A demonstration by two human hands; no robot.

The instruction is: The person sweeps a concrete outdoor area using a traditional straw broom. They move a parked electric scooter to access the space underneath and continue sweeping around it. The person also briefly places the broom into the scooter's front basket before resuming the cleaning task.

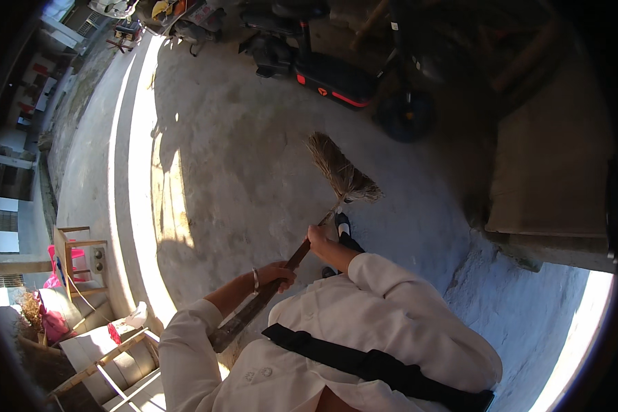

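A broom (340, 169) with a straw head slants across the middle of the head view. Its bristles meet the concrete floor ahead of my feet, and its flat wooden handle runs back past my left side. Farther up the handle, toward its free end, my left hand (277, 275) is closed around the wood; a bracelet circles that wrist. Nearer the straw, my right hand (317, 237) grips the same handle. One dark shoe (343, 223) shows just below the broom head.
A black electric scooter (336, 79) with red trim stands at the far side. To the right is a large brown board-like block (553, 178). At the left are a wooden frame (82, 257), a pink chair (75, 255) and a pale couch (96, 353). Sunlight stripes the concrete floor (240, 158).
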